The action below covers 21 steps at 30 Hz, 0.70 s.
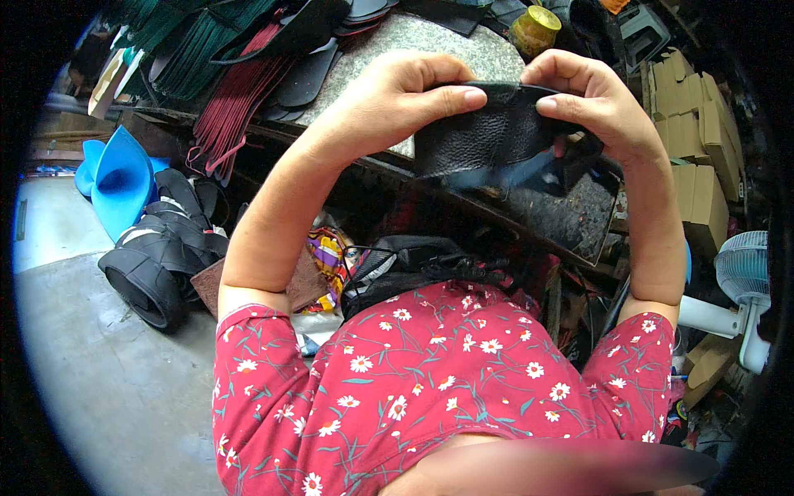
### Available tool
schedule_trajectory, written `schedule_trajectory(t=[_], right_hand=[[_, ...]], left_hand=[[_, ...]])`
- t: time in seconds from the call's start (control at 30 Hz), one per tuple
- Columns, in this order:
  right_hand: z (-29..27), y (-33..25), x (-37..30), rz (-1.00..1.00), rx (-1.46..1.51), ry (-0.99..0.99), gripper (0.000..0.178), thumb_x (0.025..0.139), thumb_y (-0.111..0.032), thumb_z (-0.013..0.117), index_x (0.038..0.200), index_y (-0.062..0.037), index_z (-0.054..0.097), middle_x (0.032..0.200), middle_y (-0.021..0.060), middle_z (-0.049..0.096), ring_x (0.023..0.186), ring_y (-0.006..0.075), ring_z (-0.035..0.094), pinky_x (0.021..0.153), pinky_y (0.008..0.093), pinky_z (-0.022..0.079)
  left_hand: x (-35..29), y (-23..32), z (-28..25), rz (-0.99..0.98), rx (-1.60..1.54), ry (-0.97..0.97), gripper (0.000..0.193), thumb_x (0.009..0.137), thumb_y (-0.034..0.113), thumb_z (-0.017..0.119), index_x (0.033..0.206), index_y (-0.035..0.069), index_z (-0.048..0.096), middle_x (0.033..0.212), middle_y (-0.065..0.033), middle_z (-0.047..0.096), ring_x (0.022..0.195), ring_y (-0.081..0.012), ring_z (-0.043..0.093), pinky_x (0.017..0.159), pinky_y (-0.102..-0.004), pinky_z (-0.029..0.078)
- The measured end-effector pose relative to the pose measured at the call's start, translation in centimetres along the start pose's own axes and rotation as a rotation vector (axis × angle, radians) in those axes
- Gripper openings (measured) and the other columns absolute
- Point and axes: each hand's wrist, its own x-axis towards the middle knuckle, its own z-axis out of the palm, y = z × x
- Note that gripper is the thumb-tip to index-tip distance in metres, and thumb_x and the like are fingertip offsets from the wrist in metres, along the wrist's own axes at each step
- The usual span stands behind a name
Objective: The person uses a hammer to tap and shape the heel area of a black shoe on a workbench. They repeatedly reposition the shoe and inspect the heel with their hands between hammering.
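Both my hands hold up a black grained leather piece [471, 136] by its upper edge, over the near side of the workbench. My left hand [426, 91] pinches the edge with the thumb on the near face and the fingers curled behind. A short way to the right, my right hand [587, 99] grips the same edge in a like pinch. The leather hangs down from the fingers, and its lower right part is folded and blurred. The fingertips behind the leather are hidden.
Bundles of dark green strips [194, 62] and dark red strips [244, 91] lie on the bench's left, by black sole-shaped pieces [306, 78]. A yellow tin [535, 31] stands behind. Blue sheets [122, 178] and black rolled pieces [153, 273] sit left; cardboard boxes [695, 116] and a white fan [744, 281] right.
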Motion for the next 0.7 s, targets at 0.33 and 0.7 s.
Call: schedule_trajectory(t=[0.33, 0.7], right_hand=[[-0.8, 2.5, 0.9, -0.099, -0.152, -0.034, 0.026, 0.095, -0.021, 0.067, 0.106, 0.0024, 0.069, 0.092, -0.0016, 0.067, 0.087, 0.0049, 0.059, 0.081, 0.0221, 0.048], [1.2, 5.6, 2.1, -0.023, 0.045, 0.028, 0.016, 0.094, -0.021, 0.065, 0.095, -0.0055, 0.069, 0.083, -0.0084, 0.062, 0.073, 0.0003, 0.052, 0.067, 0.0196, 0.044]], left_hand=[[0.3, -2.4, 1.1, -0.134, -0.19, -0.03, 0.029, 0.099, 0.031, 0.058, 0.105, 0.003, 0.066, 0.094, 0.0044, 0.063, 0.087, -0.0038, 0.056, 0.077, -0.0201, 0.044], [0.7, -3.7, 3.3, 0.482, 0.653, 0.404, 0.021, 0.086, 0.023, 0.072, 0.103, 0.011, 0.066, 0.09, -0.0105, 0.065, 0.081, -0.0284, 0.067, 0.069, -0.0369, 0.053]])
